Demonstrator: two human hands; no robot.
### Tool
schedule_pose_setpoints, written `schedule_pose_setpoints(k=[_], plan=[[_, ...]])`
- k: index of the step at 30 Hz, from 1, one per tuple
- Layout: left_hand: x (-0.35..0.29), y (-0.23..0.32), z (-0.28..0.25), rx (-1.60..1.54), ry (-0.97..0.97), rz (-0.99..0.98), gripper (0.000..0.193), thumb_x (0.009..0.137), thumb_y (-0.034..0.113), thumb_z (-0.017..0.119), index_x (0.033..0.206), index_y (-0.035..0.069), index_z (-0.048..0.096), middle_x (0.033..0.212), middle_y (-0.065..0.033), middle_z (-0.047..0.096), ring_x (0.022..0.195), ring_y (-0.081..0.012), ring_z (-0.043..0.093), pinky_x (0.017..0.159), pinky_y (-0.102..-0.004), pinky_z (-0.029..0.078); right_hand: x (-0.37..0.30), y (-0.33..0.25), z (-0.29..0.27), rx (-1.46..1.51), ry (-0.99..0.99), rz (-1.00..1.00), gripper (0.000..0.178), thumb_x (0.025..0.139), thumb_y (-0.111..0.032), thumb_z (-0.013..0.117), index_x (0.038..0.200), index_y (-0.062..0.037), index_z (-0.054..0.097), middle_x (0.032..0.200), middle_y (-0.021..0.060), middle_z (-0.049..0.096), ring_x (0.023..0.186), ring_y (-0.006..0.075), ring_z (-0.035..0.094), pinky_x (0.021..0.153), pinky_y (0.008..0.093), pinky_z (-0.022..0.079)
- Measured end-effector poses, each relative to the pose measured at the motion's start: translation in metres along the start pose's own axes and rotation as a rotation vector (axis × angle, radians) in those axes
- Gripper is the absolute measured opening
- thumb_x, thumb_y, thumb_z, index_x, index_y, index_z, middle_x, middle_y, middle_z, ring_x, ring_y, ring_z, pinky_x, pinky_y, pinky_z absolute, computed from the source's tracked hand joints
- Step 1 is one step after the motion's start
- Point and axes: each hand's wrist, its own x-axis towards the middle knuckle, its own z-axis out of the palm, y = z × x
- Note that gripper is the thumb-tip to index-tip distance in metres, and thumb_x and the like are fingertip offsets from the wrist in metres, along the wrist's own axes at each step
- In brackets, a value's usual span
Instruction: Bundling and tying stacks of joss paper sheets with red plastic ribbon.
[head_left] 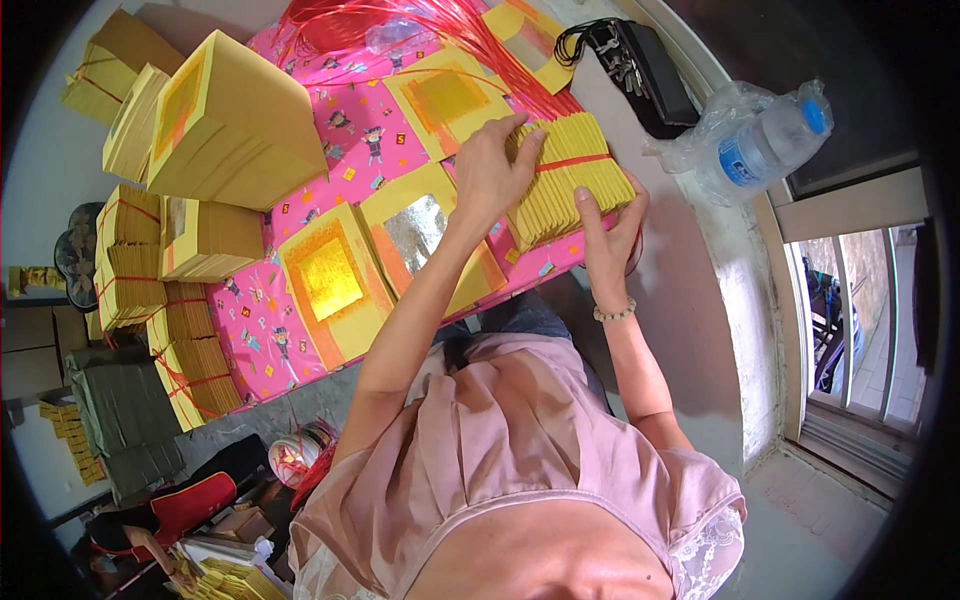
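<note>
Your left hand (pixel 488 172), loosely spread, touched the red-banded yellow bundle (pixel 560 184); your right hand (pixel 611 242) pinched its side.

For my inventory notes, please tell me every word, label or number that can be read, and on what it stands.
Bottle: blue label, print too small to read surely.
Pink tablecloth: scattered single letters, not copied out here.
Yellow paper bundle: no writing seen.
</note>
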Motion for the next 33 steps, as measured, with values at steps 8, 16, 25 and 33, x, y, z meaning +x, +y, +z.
schedule_pose_setpoints(k=[8, 16, 25, 33], plan=[[0.006, -0.007, 0.004, -0.262, -0.054, -0.263, 0.031, 0.083, 0.035, 0.068, 0.095, 0.007, 0.075, 0.068, -0.0137, 0.068, 0.063, -0.0240, 0.065, 0.064, -0.0357, 0.050, -0.002, 0.008, 0.003, 0.051, 0.002, 0.016, 0.054, 0.091, -0.015, 0.067, 0.132, 0.0009, 0.037, 0.124, 0.0130, 0.047, 0.114, 0.0194, 0.047, 0.101, 0.0327, 0.036], [0.007, -0.007, -0.001, -0.260, -0.093, -0.311, 0.028, 0.085, 0.028, 0.069, 0.096, 0.003, 0.074, 0.067, -0.0002, 0.066, 0.059, -0.0044, 0.054, 0.056, -0.0242, 0.043, -0.007, 0.012, 0.003, 0.010, 0.006, -0.024, 0.053, 0.089, -0.013, 0.069, 0.129, 0.0005, 0.037, 0.120, 0.0119, 0.047, 0.111, 0.0186, 0.047, 0.097, 0.0322, 0.039], [0.007, -0.006, 0.007, -0.276, -0.028, -0.304, 0.036, 0.080, 0.040, 0.072, 0.092, 0.006, 0.076, 0.060, -0.0072, 0.064, 0.053, -0.0142, 0.058, 0.054, -0.0325, 0.045, -0.001, 0.014, 0.000, 0.024, -0.018, -0.006, 0.053, 0.092, -0.018, 0.065, 0.132, 0.0001, 0.035, 0.126, 0.0131, 0.047, 0.116, 0.0191, 0.047, 0.101, 0.0320, 0.036], [0.011, -0.006, 0.009, -0.306, -0.119, -0.269, 0.040, 0.078, 0.040, 0.076, 0.095, 0.004, 0.074, 0.065, -0.0089, 0.066, 0.058, -0.0171, 0.061, 0.057, -0.0341, 0.047, 0.007, 0.014, 0.001, 0.117, 0.005, 0.083, 0.054, 0.090, -0.016, 0.066, 0.131, 0.0013, 0.035, 0.122, 0.0142, 0.046, 0.115, 0.0199, 0.047, 0.100, 0.0322, 0.037]])
